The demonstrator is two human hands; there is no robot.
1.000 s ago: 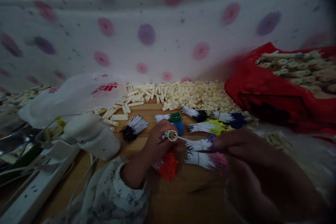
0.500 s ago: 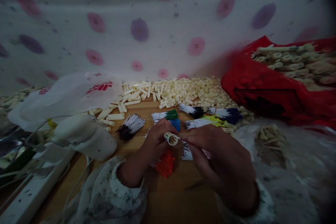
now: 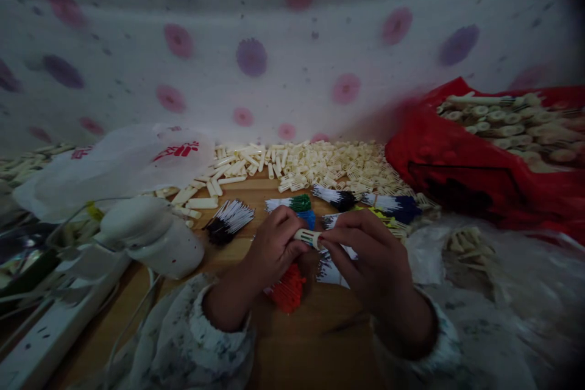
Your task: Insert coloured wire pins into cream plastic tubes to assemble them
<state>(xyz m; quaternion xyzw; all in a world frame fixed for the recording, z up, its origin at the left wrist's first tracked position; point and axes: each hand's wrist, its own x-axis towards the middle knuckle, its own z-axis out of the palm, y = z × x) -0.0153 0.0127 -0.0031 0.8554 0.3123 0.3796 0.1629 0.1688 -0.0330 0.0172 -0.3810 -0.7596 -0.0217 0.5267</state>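
A small cream slotted tube [image 3: 308,237] lies sideways between my hands, with dark, green and red marks in its slots. My left hand [image 3: 274,247] is closed round its left end. The thumb and fingertips of my right hand [image 3: 365,250] pinch together at its right end; whether they also hold a thin piece is too small to tell. Below my left hand lies an orange-red bundle [image 3: 287,289]. White-stemmed bundles with green [image 3: 300,202], blue, black [image 3: 342,200], yellow and navy [image 3: 406,207] ends lie beyond my hands, and a black-ended one [image 3: 228,221] lies to the left.
Cream tubes [image 3: 329,161] are heaped along the back. A red bag [image 3: 457,177] full of cream parts is at the right, above a clear plastic bag [image 3: 525,262]. At the left are a white plastic bag [image 3: 114,161], a white rounded device [image 3: 159,237] and a power strip [image 3: 59,317].
The tube has turned from facing me with its open end to lying sideways, showing its slots. My right hand has shifted slightly left, and the view has tilted up a little.
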